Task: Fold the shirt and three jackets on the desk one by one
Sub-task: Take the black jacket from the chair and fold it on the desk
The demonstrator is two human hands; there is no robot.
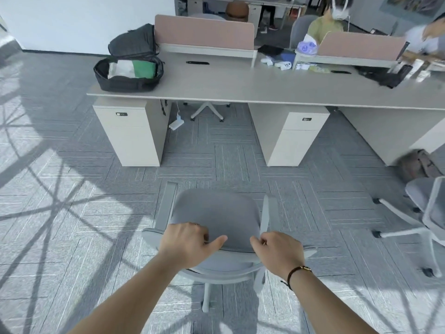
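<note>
The grey chair point(216, 220) between the person and the worktop point(240, 85) is gripped at its backrest by both hands point(185, 244) point(279, 251), fingers curled; folded garments point(131, 68) are seen in the open black bag point(115, 83) on the worktop's left end.

A long pale-grey laminate desk point(240, 85) stood across the room. At its left end lay an open black fabric suitcase point(128, 75), lid tilted back, holding folded white cloth point(120, 68) beside folded green cloth point(144, 68). Which garments these were could not be told.
</note>
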